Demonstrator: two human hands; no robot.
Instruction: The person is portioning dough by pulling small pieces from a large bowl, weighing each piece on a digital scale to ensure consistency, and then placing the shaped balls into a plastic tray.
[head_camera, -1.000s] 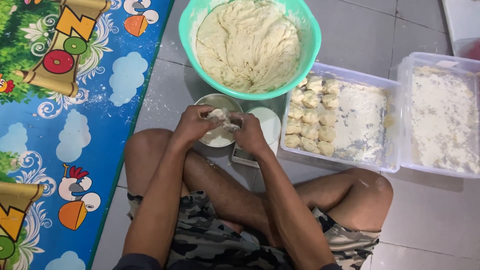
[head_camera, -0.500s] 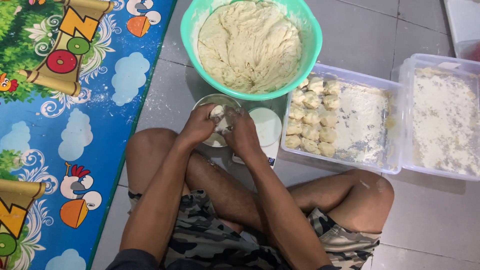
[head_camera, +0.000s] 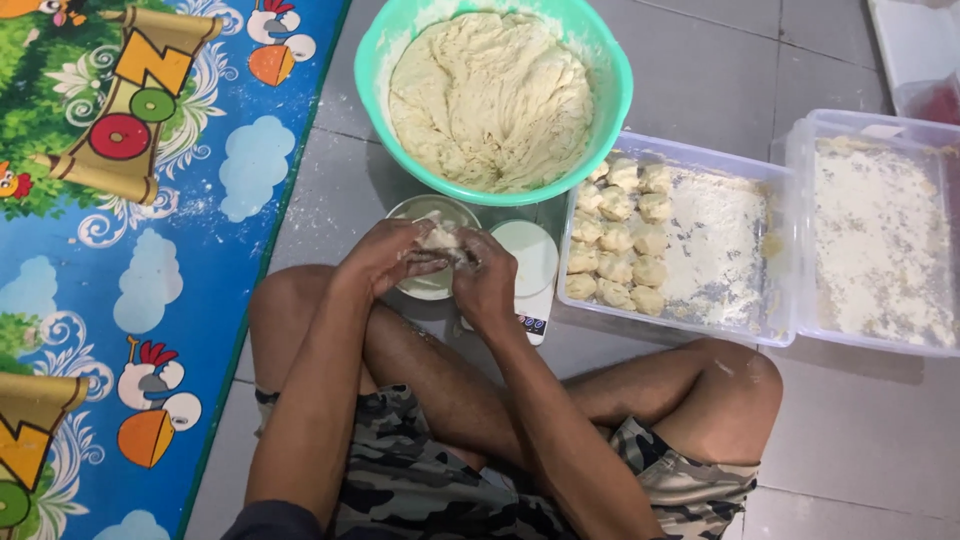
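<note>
My left hand (head_camera: 383, 258) and my right hand (head_camera: 484, 284) are pressed together around a small pale piece of dough (head_camera: 440, 241), above a small round bowl (head_camera: 432, 208). Both hands are dusted with flour and held over my crossed legs. A white kitchen scale (head_camera: 527, 262) lies just right of my right hand. Beyond the hands stands a large green bowl (head_camera: 608, 115) full of dough.
A clear plastic tray (head_camera: 690, 320) on the right holds several shaped dough balls (head_camera: 615, 238) and flour. A second clear tray (head_camera: 880, 240) with flour sits further right. A colourful play mat (head_camera: 120, 220) covers the floor on the left. Grey tiles lie underneath.
The hands have shifted slightly while working the dough piece between them; they stay above the small bowl.
</note>
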